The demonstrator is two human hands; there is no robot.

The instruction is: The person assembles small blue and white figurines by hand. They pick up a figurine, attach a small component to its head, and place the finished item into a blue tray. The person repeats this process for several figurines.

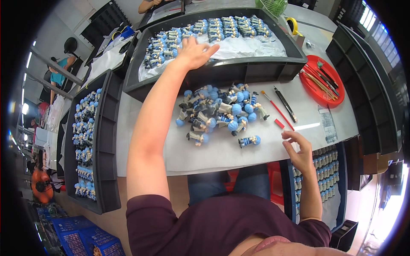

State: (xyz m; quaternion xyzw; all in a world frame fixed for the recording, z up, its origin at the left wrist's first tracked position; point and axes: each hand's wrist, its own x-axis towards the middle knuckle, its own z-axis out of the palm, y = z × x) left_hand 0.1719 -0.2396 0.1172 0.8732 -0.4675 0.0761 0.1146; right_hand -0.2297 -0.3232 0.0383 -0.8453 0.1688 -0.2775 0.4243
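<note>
My left hand (193, 53) reaches over the near wall of a large black tray (256, 67). Its thumb is stretched apart from the fingers, and I see nothing held in it. Just past its fingertips lie small blue-haired figurines (171, 38), packed in rows on white sheeting. Over the table's front right part hovers my right hand (300, 152), fingers loosely bent and apart, with nothing between them. A heap of similar figurines (220, 106) lies on the table in front of me. One single figurine (249, 141) rests on its side nearer to me, left of my right hand.
Right of the heap lie a red-handled brush (278, 112), a black pen-like tool (285, 103) and a small red block (279, 123). A red round dish (337, 100) holds several tools. More figurine trays stand at left (112, 141) and lower right (341, 187). Yellow tape (293, 25) sits behind.
</note>
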